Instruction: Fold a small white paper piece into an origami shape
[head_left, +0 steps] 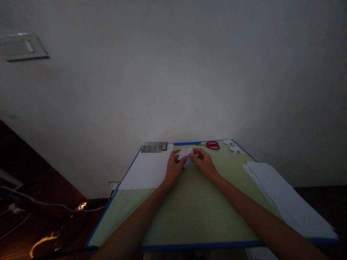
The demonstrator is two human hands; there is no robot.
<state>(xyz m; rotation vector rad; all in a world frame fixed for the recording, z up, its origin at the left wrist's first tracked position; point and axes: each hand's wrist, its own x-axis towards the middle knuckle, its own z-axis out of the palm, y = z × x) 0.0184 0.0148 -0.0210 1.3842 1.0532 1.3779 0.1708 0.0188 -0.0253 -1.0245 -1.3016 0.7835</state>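
Observation:
A small folded white paper piece (186, 155) lies on a pale green mat (189, 206) near the table's far edge. My left hand (174, 169) pinches its left side with thumb and fingers closed on it. My right hand (204, 162) grips its right side the same way. Both forearms reach forward across the mat.
Red-handled scissors (212, 145) lie at the far edge, with white paper scraps (233, 146) to their right. A white sheet (146, 169) lies left of my hands. A stack of white sheets (284, 198) overhangs the right edge. Cables (54, 206) run over the dark floor at left.

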